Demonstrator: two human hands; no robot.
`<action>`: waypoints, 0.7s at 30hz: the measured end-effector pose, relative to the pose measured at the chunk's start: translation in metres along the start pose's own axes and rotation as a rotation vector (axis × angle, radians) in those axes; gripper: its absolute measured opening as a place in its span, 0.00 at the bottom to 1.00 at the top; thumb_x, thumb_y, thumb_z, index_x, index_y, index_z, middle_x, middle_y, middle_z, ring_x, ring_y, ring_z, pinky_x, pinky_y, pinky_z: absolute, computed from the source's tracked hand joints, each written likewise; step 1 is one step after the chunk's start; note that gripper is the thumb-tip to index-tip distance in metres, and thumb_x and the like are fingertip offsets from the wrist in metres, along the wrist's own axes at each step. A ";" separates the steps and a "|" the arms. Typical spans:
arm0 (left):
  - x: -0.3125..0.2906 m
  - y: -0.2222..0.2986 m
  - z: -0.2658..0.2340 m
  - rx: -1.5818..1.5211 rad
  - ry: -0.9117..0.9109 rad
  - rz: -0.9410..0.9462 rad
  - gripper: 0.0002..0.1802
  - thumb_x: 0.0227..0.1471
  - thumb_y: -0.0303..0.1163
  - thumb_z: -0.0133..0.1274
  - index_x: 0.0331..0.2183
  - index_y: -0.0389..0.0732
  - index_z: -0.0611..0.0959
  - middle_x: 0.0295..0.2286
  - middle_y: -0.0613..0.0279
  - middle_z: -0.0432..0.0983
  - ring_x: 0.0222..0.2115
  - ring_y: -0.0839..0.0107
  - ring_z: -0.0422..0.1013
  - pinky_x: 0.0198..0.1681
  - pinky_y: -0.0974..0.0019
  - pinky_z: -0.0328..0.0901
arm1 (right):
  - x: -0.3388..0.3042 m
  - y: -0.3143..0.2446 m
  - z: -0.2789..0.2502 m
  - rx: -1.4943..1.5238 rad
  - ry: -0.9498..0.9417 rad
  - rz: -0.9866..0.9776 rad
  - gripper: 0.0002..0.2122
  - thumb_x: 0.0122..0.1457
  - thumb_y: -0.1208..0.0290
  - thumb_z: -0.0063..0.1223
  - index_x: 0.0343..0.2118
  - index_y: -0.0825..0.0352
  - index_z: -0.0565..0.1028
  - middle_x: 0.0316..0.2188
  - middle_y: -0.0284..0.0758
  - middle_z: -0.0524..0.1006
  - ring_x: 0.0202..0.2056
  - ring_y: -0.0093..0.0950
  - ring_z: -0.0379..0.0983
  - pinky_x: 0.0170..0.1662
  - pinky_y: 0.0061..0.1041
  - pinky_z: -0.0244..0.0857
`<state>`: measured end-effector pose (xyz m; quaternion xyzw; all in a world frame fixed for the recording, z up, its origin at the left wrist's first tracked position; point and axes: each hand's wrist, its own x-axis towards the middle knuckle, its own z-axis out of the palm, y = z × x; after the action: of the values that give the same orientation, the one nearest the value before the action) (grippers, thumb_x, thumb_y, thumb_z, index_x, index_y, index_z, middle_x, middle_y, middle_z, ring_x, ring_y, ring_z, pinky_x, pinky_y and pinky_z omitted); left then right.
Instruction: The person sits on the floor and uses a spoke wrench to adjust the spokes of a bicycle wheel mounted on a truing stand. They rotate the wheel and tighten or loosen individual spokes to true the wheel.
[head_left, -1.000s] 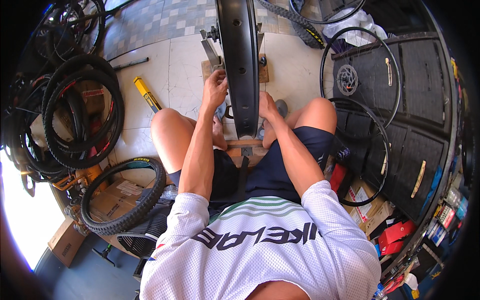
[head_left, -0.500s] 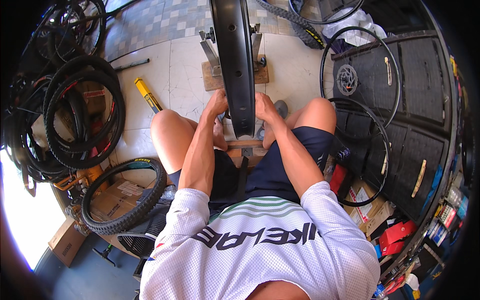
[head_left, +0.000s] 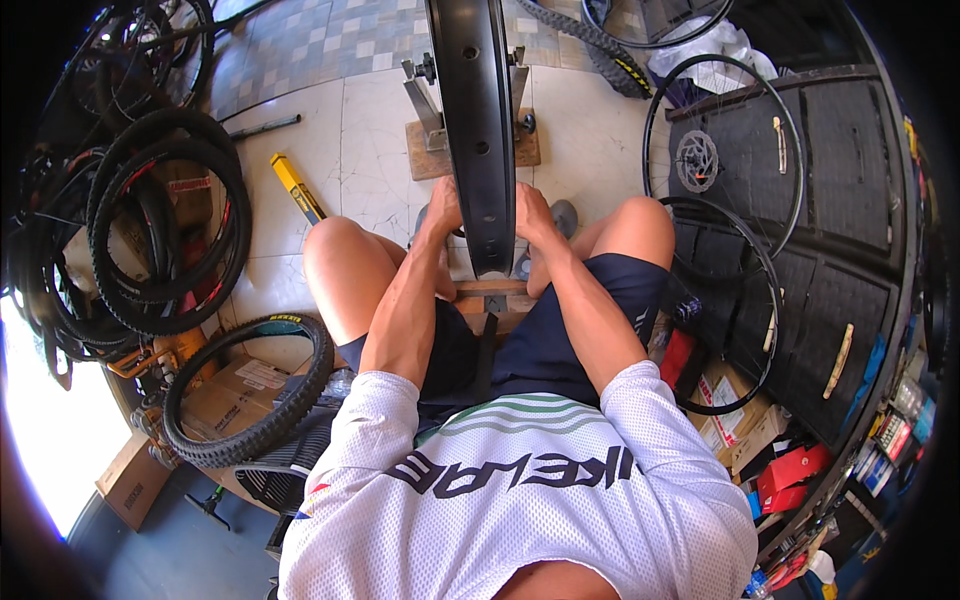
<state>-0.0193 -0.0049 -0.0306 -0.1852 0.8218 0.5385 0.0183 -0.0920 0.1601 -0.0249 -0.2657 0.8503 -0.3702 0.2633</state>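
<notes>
A wide black bicycle wheel rim (head_left: 483,182) stands upright in front of me, its drilled inner bed facing me. It sits between the metal uprights of a truing stand (head_left: 424,108) with a wooden base (head_left: 428,164). My left hand (head_left: 447,205) is curled close against the rim's left side. On the opposite side my right hand (head_left: 532,213) is also curled, nearly touching the rim. Both sets of fingertips go behind the rim, so whatever they pinch there is hidden. No tyre shows on the visible part of the rim.
A yellow box (head_left: 297,188) lies on the tiled floor to the left. Several tyres (head_left: 240,205) hang beyond it, and another tyre (head_left: 318,375) leans on cardboard. At right, two wheels (head_left: 797,190) lean against black cabinets (head_left: 835,140). Red boxes (head_left: 795,478) sit lower right.
My left hand has shifted slightly right, closer to the rim. My right hand has barely moved, and the rim remains in the stand.
</notes>
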 end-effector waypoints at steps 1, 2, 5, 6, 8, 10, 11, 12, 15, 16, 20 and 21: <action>0.000 0.001 -0.001 0.004 -0.008 -0.014 0.12 0.43 0.32 0.60 0.29 0.33 0.82 0.23 0.51 0.78 0.24 0.67 0.73 0.30 0.61 0.67 | 0.000 0.002 0.001 -0.010 0.001 -0.002 0.09 0.53 0.67 0.54 0.35 0.63 0.78 0.32 0.44 0.79 0.36 0.46 0.75 0.38 0.39 0.68; -0.001 0.000 -0.002 0.009 -0.016 -0.028 0.12 0.43 0.31 0.61 0.29 0.33 0.82 0.22 0.53 0.78 0.24 0.72 0.71 0.30 0.62 0.67 | 0.000 0.001 0.002 0.005 0.008 -0.001 0.09 0.53 0.66 0.55 0.35 0.64 0.78 0.32 0.44 0.79 0.36 0.46 0.75 0.38 0.39 0.68; -0.001 -0.004 0.000 -0.226 -0.078 -0.221 0.12 0.46 0.31 0.60 0.29 0.31 0.82 0.21 0.59 0.77 0.25 0.79 0.67 0.29 0.64 0.66 | 0.001 0.002 0.000 0.033 0.018 0.014 0.10 0.54 0.65 0.56 0.36 0.64 0.78 0.32 0.44 0.79 0.36 0.46 0.75 0.38 0.39 0.68; -0.001 -0.012 0.001 -0.255 -0.031 -0.144 0.12 0.46 0.32 0.60 0.29 0.30 0.82 0.22 0.59 0.77 0.25 0.79 0.67 0.29 0.65 0.66 | 0.001 0.000 -0.003 0.027 0.007 0.017 0.10 0.54 0.64 0.56 0.36 0.64 0.78 0.32 0.44 0.79 0.36 0.46 0.75 0.38 0.38 0.68; 0.002 -0.029 0.003 -0.312 0.066 0.010 0.13 0.48 0.32 0.59 0.29 0.29 0.82 0.22 0.58 0.78 0.25 0.78 0.68 0.29 0.66 0.66 | 0.002 -0.003 -0.004 0.063 0.024 0.008 0.11 0.54 0.63 0.57 0.36 0.64 0.78 0.31 0.44 0.80 0.35 0.45 0.76 0.38 0.37 0.68; 0.011 -0.044 -0.007 -0.149 0.151 -0.026 0.15 0.49 0.33 0.58 0.34 0.29 0.81 0.26 0.57 0.79 0.27 0.77 0.69 0.31 0.67 0.67 | 0.003 -0.009 -0.003 0.150 0.076 -0.022 0.11 0.54 0.63 0.58 0.36 0.65 0.78 0.31 0.43 0.80 0.35 0.43 0.77 0.38 0.35 0.68; 0.015 -0.040 -0.009 -0.069 0.176 -0.041 0.16 0.50 0.33 0.58 0.36 0.29 0.81 0.28 0.56 0.80 0.27 0.76 0.70 0.31 0.68 0.67 | 0.003 -0.007 -0.004 0.169 0.083 -0.002 0.11 0.54 0.64 0.58 0.36 0.65 0.78 0.31 0.42 0.80 0.35 0.42 0.77 0.38 0.35 0.68; 0.015 -0.036 -0.009 -0.142 0.231 -0.011 0.17 0.51 0.33 0.58 0.39 0.30 0.80 0.30 0.55 0.79 0.28 0.76 0.71 0.32 0.68 0.67 | 0.004 -0.005 -0.007 0.189 0.089 0.017 0.11 0.54 0.64 0.58 0.36 0.66 0.78 0.31 0.42 0.80 0.35 0.41 0.77 0.38 0.34 0.68; 0.015 -0.005 -0.009 -0.355 0.335 0.067 0.21 0.52 0.34 0.58 0.45 0.31 0.77 0.36 0.54 0.79 0.31 0.75 0.72 0.35 0.69 0.68 | 0.003 -0.001 -0.011 0.194 0.125 0.075 0.11 0.54 0.66 0.58 0.36 0.67 0.78 0.31 0.41 0.80 0.35 0.39 0.77 0.38 0.32 0.68; 0.015 0.014 -0.006 -0.422 0.331 0.084 0.22 0.52 0.34 0.58 0.46 0.32 0.76 0.38 0.54 0.78 0.32 0.74 0.72 0.36 0.69 0.68 | 0.002 0.002 -0.013 0.187 0.141 0.098 0.11 0.54 0.66 0.58 0.36 0.68 0.77 0.31 0.41 0.81 0.35 0.39 0.78 0.38 0.32 0.68; 0.014 0.009 -0.010 -0.590 0.137 0.056 0.21 0.53 0.33 0.57 0.46 0.33 0.77 0.38 0.55 0.79 0.34 0.75 0.72 0.37 0.69 0.68 | 0.002 -0.008 -0.015 0.175 0.147 0.101 0.12 0.54 0.66 0.58 0.37 0.68 0.77 0.32 0.42 0.81 0.36 0.39 0.78 0.40 0.32 0.69; 0.014 0.009 -0.008 -0.552 0.129 0.038 0.20 0.53 0.33 0.57 0.45 0.33 0.78 0.37 0.55 0.79 0.34 0.75 0.72 0.37 0.69 0.68 | 0.002 -0.006 -0.014 0.177 0.155 0.105 0.12 0.54 0.67 0.58 0.38 0.68 0.77 0.33 0.42 0.81 0.36 0.39 0.78 0.40 0.32 0.69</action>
<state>-0.0335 -0.0125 -0.0229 -0.2017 0.6468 0.7293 -0.0952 -0.1010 0.1624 -0.0129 -0.1672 0.8449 -0.4488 0.2381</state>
